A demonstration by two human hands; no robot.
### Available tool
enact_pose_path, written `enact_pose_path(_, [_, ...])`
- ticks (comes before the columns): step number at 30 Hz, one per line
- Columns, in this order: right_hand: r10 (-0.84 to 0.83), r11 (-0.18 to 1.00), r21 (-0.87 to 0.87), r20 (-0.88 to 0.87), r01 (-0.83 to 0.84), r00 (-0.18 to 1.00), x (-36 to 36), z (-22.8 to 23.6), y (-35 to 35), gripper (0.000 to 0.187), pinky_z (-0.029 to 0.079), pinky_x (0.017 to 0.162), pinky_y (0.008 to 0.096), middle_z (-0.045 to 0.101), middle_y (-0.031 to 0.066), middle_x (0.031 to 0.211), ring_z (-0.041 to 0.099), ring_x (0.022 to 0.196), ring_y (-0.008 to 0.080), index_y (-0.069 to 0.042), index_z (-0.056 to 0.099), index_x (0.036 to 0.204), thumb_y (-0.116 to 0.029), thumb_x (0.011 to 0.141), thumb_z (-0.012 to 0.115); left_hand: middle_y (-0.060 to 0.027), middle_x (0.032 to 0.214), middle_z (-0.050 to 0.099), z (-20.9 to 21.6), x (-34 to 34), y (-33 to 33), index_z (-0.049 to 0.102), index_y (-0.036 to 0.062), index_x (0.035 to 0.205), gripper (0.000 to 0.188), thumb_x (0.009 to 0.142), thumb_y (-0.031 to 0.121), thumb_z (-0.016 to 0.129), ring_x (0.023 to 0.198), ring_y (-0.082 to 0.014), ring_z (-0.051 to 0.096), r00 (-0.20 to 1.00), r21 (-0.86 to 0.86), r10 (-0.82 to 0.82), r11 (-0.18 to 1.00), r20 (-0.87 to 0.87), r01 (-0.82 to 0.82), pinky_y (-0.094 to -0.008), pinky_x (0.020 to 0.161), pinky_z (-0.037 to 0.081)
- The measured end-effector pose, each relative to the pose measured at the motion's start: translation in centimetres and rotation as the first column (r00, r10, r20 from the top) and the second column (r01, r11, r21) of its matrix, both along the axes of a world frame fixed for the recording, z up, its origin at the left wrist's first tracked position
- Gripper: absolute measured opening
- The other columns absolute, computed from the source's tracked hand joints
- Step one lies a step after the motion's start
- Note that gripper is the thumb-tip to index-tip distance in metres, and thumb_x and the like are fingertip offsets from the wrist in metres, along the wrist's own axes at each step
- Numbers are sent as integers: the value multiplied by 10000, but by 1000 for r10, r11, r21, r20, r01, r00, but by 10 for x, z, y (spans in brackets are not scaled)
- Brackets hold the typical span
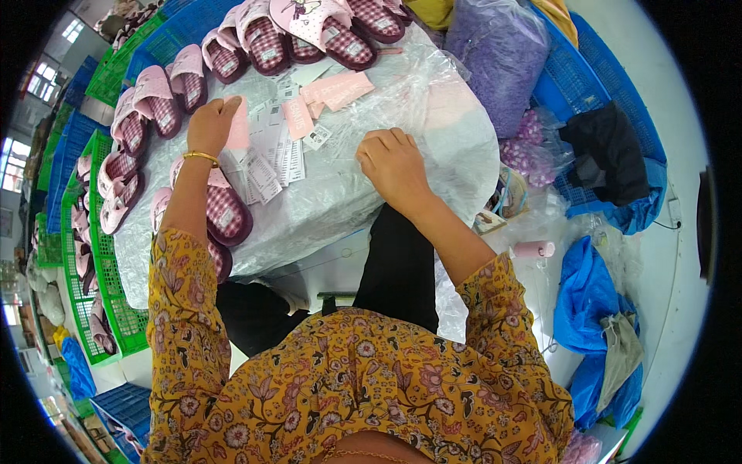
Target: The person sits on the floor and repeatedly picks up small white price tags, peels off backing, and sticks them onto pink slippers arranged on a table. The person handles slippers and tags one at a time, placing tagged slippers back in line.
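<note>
My left hand (209, 130) is at the left of the plastic-covered table (332, 213), fingers closed at the edge of a pink card (239, 127). Its grip on the card is partly hidden. My right hand (393, 164) rests near the table's right side with curled fingers; whatever lies inside them is hidden. Between my hands are white printed label strips (267, 174), a pink card piece (297, 117) and a larger pink card (340, 90). Beside my left forearm lies a pink slipper with a checked insole (229, 215), partly covered by the arm.
Several pink slippers (264, 45) line the table's far and left edges. Green crates (124, 317) stand at the left. A clear bag of purple material (495, 62) sits at the right, beside blue baskets (618, 85) and a dark cloth (607, 151). Blue plastic bags (587, 301) lie lower right.
</note>
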State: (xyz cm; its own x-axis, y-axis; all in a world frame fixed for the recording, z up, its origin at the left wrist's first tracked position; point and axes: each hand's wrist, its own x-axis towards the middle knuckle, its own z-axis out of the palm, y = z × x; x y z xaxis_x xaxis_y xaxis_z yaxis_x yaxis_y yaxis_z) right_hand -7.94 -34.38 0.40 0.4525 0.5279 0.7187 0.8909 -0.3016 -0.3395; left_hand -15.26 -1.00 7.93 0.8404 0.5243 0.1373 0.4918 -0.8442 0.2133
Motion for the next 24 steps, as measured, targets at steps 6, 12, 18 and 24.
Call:
enact_pose_path(6, [-16,999,50,3,16,1000,-1,-11,4,116,455,720,381,610,34,890,583,807,244,-87,599,804,-93,748,700,4,850,625,0,21,-95,641,53,1032,214,931,240,618,782,-94,587,906,-823,-76,393,416,410,-255,730,493])
enact_pose_path(12, [36,999,2,12,-36,999,-8,-10,1,142,450,748,379,601,26,918,584,841,239,-98,616,831,-93,728,713,-39,990,631,-38,69,-144,547,67,1047,179,952,215,578,884,-164,624,961,-961,-54,-80,271,266,-347,829,522])
enact_pose_path(18, [111,994,14,-51,-111,992,-18,6,5,209,429,823,380,601,6,953,559,939,219,-124,671,928,-145,728,730,-46,969,635,-48,83,-142,537,86,1008,157,951,225,579,854,-162,629,985,-990,-94,-29,144,141,-336,799,519])
enact_pose_path(24, [76,978,-195,-15,-77,997,-14,-12,25,124,423,834,361,611,-15,955,556,917,212,-146,708,853,-167,733,728,-31,962,639,-48,84,-148,538,111,1017,124,967,222,559,835,-137,636,984,-991,-132,46,119,126,-309,765,529])
